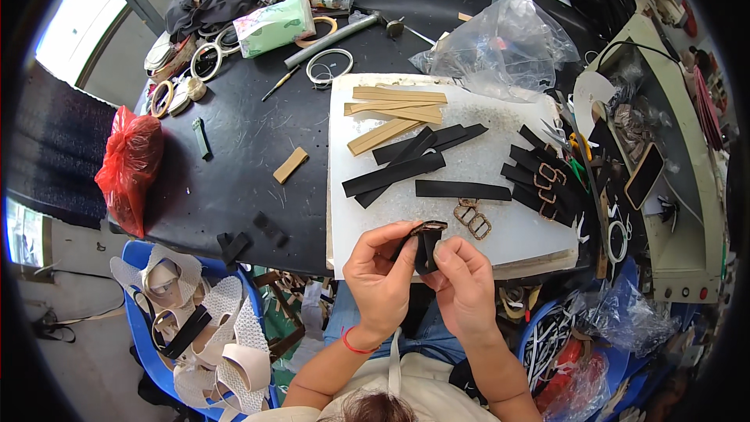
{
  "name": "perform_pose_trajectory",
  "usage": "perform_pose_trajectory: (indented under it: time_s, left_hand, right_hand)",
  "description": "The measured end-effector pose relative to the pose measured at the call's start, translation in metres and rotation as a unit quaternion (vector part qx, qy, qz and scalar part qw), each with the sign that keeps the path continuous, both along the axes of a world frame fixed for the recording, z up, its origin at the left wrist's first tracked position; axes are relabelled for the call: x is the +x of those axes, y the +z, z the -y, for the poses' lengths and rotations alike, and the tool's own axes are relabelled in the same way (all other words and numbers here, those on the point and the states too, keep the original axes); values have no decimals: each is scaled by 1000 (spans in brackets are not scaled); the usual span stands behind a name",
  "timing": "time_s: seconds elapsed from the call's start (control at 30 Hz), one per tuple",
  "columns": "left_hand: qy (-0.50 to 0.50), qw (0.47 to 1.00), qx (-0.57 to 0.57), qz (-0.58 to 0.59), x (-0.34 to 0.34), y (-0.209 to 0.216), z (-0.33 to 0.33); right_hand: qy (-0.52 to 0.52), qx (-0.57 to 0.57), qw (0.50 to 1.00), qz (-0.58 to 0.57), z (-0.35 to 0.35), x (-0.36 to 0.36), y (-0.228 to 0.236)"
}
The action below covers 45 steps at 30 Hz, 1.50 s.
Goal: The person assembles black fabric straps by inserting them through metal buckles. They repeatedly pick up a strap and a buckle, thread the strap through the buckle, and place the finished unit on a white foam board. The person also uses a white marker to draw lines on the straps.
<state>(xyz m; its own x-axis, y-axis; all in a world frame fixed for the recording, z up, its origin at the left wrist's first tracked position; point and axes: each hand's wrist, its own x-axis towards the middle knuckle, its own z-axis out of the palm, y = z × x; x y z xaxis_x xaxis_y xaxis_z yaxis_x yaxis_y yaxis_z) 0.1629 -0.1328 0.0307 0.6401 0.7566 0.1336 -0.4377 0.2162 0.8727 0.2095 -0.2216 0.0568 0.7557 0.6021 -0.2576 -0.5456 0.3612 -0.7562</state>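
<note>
A black strap (426, 253) is pinched between the fingers of both my hands over the near edge of the white board (508, 246). My left hand (376, 280), with a red cord round its wrist, grips the strap from the left. Thumb and fingers of my right hand (467, 281) close on its other side. At the strap's upper end is a buckle (430, 225), mostly hidden by the strap. Just beyond lie loose bronze-coloured buckles (473, 219) and a flat black strip (463, 190). Farther back are several crossed black strips (394, 175) and tan strips (400, 96).
On the board's right, black straps with buckles (549, 180) lie beside scissors (556, 134). A clear plastic bag (500, 43) and a hammer (336, 39) lie at the back. A red bag (131, 168) sits left. Blue bins (144, 352) of straps stand below the table.
</note>
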Motion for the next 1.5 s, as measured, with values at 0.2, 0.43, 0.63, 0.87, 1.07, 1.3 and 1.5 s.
perform_pose_trajectory:
  time_s: [0.2, 0.43, 0.63, 0.87, 1.07, 1.3, 1.5]
  left_hand:
    - [-1, 999, 31, 41, 2, -3, 2]
    - [-107, 992, 57, 48, -11, 10, -10]
    - [-199, 979, -34, -30, -22, 14, -30]
    - [-238, 969, -45, -45, -30, 17, -42]
    - [-272, 957, -44, -90, -31, 25, -46]
    - [-309, 934, -88, -158, -30, 25, -56]
    - [-354, 913, -95, -182, -29, 28, -56]
  right_hand:
    - [-52, 17, 999, 5, -9, -4, 4]
    - [-50, -56, 993, 92, -10, 7, 6]
    - [-34, 95, 994, 48, 9, 29, 4]
    - [88, -147, 976, 131, 18, 29, 16]
    - [41, -93, 984, 148, 24, 18, 4]
    - [-124, -259, 838, 464, 39, 28, 2]
    - [88, -310, 607, 727, 27, 27, 25]
